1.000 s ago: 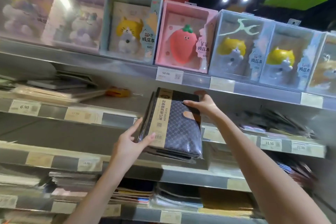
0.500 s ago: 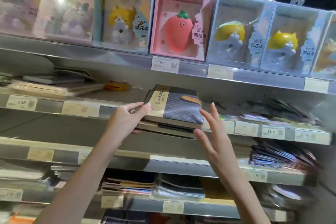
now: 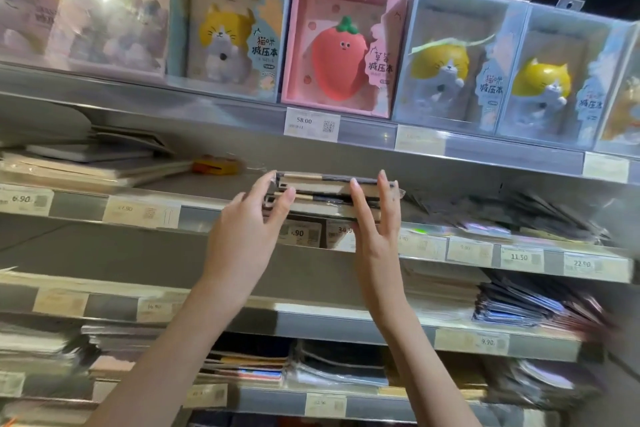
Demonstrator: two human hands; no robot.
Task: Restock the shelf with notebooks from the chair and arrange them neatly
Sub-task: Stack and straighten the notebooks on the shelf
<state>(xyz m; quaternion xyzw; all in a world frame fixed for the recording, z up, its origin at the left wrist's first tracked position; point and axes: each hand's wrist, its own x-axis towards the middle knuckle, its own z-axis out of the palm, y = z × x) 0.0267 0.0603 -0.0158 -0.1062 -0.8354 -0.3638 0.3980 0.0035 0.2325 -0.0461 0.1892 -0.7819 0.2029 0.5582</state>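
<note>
A small stack of dark notebooks (image 3: 325, 191) with tan spine bands lies flat on the second shelf (image 3: 79, 206), its front edge sticking out slightly over the price rail. My left hand (image 3: 247, 229) touches the stack's left front corner with straight fingers. My right hand (image 3: 375, 218) presses straight fingers against the stack's front edge on the right. The chair is out of view.
Boxed cat and strawberry notebooks (image 3: 341, 42) line the top shelf. Flat notebooks (image 3: 86, 163) and a yellow item (image 3: 216, 166) lie left of the stack, wrapped notebooks (image 3: 512, 215) to its right. Lower shelves hold more stacks (image 3: 519, 302).
The notebooks went from tilted in my hands to lying flat on the shelf and further in. My right hand moved from below the stack to its front edge.
</note>
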